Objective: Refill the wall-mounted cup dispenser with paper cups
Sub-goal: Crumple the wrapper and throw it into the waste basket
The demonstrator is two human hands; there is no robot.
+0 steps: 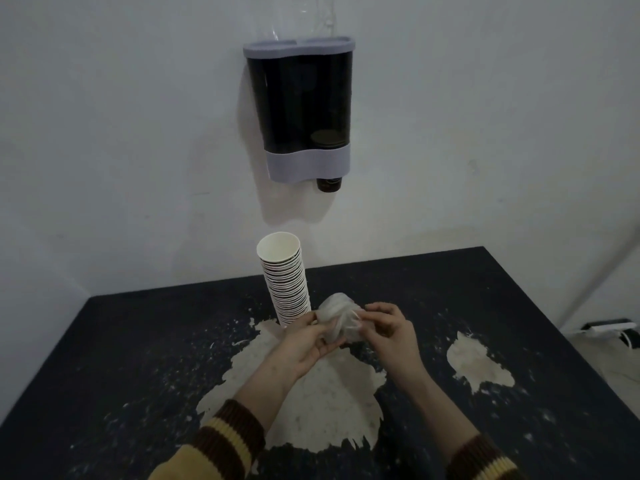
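Presently a crumpled plastic wrapper (337, 317) is pinched between the left hand (306, 344) and the right hand (388, 332), fingers of both curled onto it, above the middle of the dark worktop (104, 358). A tall stack of paper cups (285, 278) is stood just behind the hands, near the worktop's far edge, leaning slightly, its open mouth turned up. The dispenser (299, 109) is mounted on the wall above, and one dark cup (329, 184) is seen protruding from its right outlet. Striped sleeve cuffs (228, 441) are visible at the wrists.

Cup stack (286, 282) stands on the table (138, 341), below the wall dispenser (299, 109).
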